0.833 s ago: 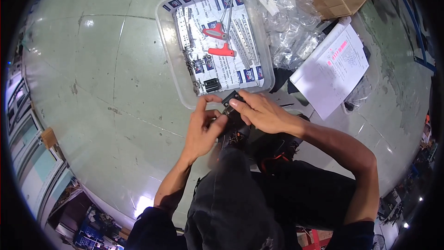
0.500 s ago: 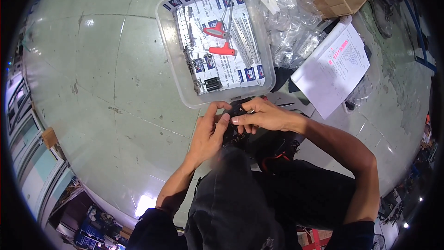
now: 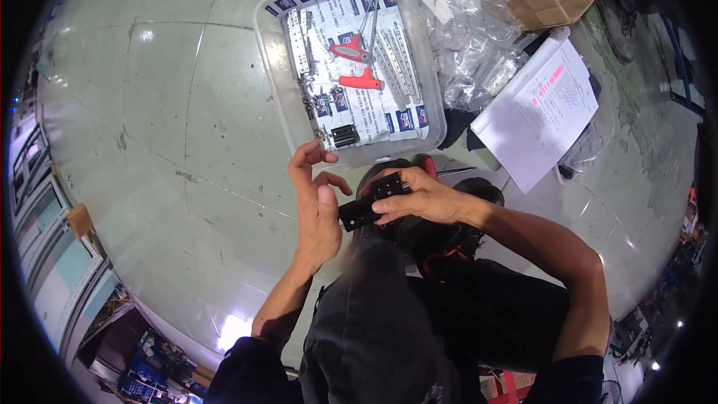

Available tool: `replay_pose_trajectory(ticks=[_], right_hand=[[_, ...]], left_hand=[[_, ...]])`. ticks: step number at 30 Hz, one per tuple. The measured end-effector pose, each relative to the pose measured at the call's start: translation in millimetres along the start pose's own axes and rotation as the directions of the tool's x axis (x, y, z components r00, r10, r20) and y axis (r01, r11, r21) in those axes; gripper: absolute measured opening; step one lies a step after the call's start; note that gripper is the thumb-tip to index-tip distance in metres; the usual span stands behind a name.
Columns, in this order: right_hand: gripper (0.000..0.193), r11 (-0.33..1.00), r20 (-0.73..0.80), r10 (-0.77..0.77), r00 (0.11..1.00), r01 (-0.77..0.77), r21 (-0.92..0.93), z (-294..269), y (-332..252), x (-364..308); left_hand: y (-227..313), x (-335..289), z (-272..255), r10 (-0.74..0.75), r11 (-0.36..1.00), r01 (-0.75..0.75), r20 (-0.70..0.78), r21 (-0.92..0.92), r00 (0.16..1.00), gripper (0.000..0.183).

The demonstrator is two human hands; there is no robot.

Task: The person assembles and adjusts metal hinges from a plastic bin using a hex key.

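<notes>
Floor [image 3: 164, 105] runs wide left of the bin [image 3: 274, 90]; bags [image 3: 479, 45] and papers [image 3: 535, 108] crowd its right edge. Black part [image 3: 357, 214] is held just off the bin's near edge, on the person's side. Right hand [image 3: 434, 198] has it in a pinching grip, thumb on top; left hand [image 3: 318, 217] is spread beside its left end, can't tell if touching. Part's long, blocky, stepped, slanting down leftward, with small pale spots.
</notes>
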State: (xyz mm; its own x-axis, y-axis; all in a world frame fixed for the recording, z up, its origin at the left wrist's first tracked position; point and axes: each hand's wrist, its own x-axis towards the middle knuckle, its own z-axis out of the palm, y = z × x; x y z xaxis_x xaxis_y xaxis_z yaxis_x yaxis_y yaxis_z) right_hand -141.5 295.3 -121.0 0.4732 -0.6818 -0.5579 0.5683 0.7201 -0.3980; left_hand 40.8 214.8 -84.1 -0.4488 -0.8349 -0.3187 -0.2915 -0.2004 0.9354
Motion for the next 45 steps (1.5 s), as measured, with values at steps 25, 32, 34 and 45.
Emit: replay_pose_trajectory(ticks=[25,32,34,45], right_hand=[[0.023,0.987,-0.367,0.012,0.930,-0.069,-0.142,-18,-69,-130],[0.022,0.987,-0.423,-0.148,0.894,0.159,-0.011,-13,-50,-144],[0.022,0.977,-0.427,-0.157,0.890,0.205,0.067,-11,-50,-140],[0.018,0.977,-0.443,-0.193,0.875,0.215,-0.001,-8,-48,-131]], left_hand=[[-71,87,-15,-0.045,0.766,-0.095,0.201,0.636,0.979,0.038],[-26,53,-19,-0.218,0.897,0.346,0.407,-0.274,0.887,0.053],[-15,47,-15,-0.201,0.867,0.379,0.467,-0.325,0.861,0.057],[28,32,9,-0.124,0.764,0.462,0.599,-0.451,0.791,0.047]])
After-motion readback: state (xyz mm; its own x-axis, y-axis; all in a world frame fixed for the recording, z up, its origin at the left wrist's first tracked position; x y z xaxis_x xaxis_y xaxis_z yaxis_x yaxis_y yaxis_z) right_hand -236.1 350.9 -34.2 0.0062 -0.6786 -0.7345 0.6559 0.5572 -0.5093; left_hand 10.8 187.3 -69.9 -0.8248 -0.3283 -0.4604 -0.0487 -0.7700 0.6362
